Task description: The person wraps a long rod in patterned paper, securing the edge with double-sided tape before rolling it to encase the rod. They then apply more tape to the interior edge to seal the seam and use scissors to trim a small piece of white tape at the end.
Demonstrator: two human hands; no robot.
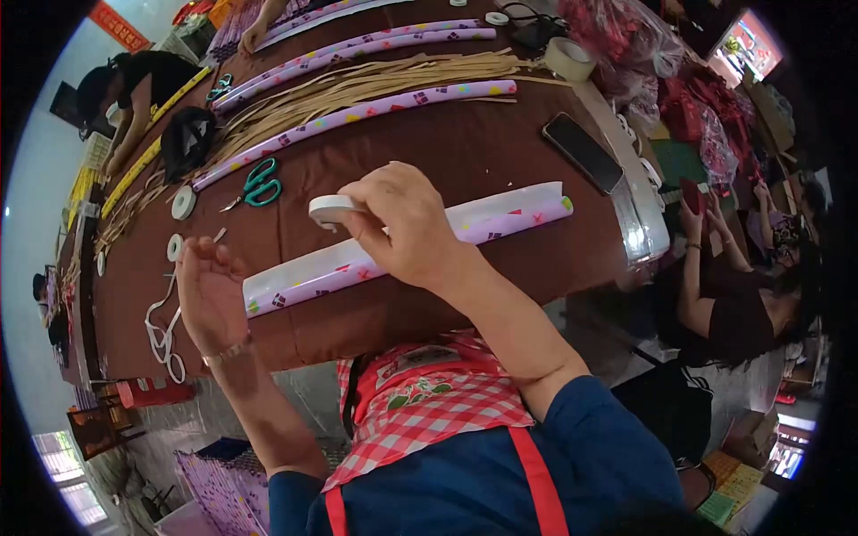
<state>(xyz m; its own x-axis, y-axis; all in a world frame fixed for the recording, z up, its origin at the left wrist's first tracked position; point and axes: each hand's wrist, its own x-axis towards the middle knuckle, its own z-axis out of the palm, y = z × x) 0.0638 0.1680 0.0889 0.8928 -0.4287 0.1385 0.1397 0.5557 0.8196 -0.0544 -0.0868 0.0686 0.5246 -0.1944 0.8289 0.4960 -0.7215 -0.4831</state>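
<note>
A roll of white tape (332, 207) is pinched in my right hand (399, 223), above a patterned lilac sheet (500, 214) that lies partly rolled on the brown cloth. My left hand (213, 290) is raised palm up beside the sheet's left end, its fingers spread and slightly curled, with nothing seen in it. A second tape roll (175, 247) lies just behind my left fingertips. Loose white strips (161, 332) trail on the cloth to the left of that hand. Teal-handled scissors (262, 184) rest behind the sheet.
Brown paper strips (357, 89) and long lilac rolls (375, 109) cross the back of the table. A phone (583, 154) lies at the right, near clear tape (569, 60). Other people sit at the left (134, 98) and right (742, 313).
</note>
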